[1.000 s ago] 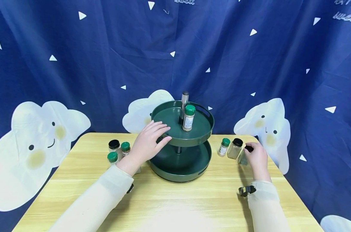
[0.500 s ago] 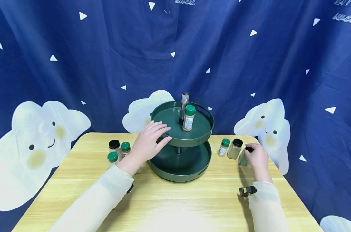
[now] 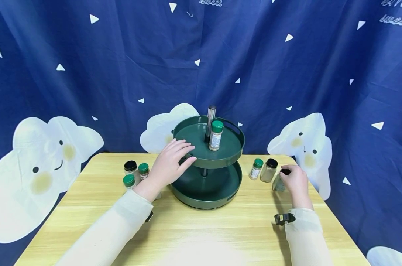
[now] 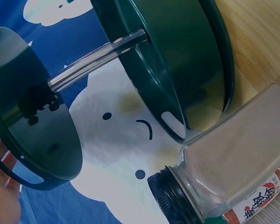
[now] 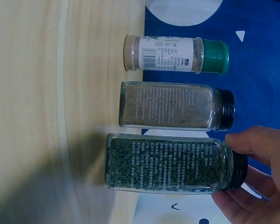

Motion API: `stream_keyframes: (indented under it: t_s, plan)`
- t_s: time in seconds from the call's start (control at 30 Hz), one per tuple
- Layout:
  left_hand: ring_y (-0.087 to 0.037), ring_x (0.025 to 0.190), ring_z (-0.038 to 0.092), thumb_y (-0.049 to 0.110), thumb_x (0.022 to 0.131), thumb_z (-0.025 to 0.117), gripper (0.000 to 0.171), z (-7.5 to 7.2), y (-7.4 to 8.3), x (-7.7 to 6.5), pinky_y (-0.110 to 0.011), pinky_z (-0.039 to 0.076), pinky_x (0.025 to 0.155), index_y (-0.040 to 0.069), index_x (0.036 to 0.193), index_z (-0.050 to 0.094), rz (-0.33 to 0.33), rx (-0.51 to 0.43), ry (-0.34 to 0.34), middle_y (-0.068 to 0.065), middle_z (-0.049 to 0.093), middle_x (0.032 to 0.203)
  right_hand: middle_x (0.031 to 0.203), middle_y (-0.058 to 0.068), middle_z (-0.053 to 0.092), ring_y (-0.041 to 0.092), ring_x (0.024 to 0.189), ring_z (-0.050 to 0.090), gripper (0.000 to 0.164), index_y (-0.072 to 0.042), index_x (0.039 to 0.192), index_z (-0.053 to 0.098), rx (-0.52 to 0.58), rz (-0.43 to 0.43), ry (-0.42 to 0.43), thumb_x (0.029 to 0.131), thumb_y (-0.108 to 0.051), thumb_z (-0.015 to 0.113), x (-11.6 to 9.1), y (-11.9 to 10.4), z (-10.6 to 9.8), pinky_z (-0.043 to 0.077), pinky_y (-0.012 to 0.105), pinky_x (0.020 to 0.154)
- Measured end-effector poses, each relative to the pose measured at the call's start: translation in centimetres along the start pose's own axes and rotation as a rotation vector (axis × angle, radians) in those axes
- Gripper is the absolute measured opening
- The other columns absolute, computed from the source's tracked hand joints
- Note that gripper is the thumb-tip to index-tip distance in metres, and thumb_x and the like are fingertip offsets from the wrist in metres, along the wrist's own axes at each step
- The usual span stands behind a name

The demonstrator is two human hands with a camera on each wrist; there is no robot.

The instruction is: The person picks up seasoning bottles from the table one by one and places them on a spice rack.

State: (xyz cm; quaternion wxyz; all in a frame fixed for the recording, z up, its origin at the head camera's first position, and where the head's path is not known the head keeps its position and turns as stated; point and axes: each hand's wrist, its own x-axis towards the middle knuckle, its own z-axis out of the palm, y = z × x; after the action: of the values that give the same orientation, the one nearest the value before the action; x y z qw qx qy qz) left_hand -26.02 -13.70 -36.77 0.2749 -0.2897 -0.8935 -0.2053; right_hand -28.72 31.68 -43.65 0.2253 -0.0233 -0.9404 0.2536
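Note:
My right hand (image 3: 296, 183) pinches the black lid of a square glass jar of dried green herbs (image 5: 163, 163), with thumb and fingers on opposite sides. That jar stands upright on the table at the right. Beside it are a black-lidded jar of pale brown powder (image 5: 165, 106) and a green-capped spice bottle (image 5: 170, 54). My left hand (image 3: 169, 162) lies at the left rim of the upper tray (image 3: 217, 163) of a dark green two-tier stand, fingers extended. On that tray stands another green-capped bottle (image 3: 215, 140), near the metal post (image 3: 211, 116).
The lower tray (image 3: 204, 203) sits on the wooden table (image 3: 201, 232). Left of it, partly behind my left arm, stand a black-lidded jar (image 4: 233, 154) and green-capped bottles (image 3: 129, 180). A blue curtain (image 3: 201, 48) hangs behind the table.

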Motion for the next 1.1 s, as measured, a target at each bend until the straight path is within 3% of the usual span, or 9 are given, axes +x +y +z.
stream_keyframes:
  t_s: [0.3, 1.1]
  plan:
    - [-0.025, 0.137, 0.048, 0.043, 0.099, 0.061, 0.046, 0.1, 0.0, 0.0, -0.043, 0.023, 0.122, 0.013, 0.133, 0.066, 0.011, -0.008, 0.013, -0.005, 0.063, 0.136, 0.112, 0.026, 0.069, 0.048, 0.097, 0.063, 0.025, 0.003, 0.110, 0.073, -0.001, 0.011, -0.002, 0.088, -0.008, 0.068, -0.2, -0.7, -0.8, 0.050, 0.059, 0.082]
    - [-0.026, 0.136, 0.048, 0.042, 0.099, 0.061, 0.045, 0.3, -0.1, 0.0, -0.044, 0.024, 0.122, 0.012, 0.132, 0.066, 0.022, -0.015, 0.027, -0.006, 0.063, 0.135, 0.117, 0.027, 0.068, 0.047, 0.106, 0.062, 0.026, 0.002, 0.109, 0.074, 0.008, -0.090, 0.058, 0.087, -0.009, 0.068, 0.0, -4.0, -3.9, 0.049, 0.060, 0.089]
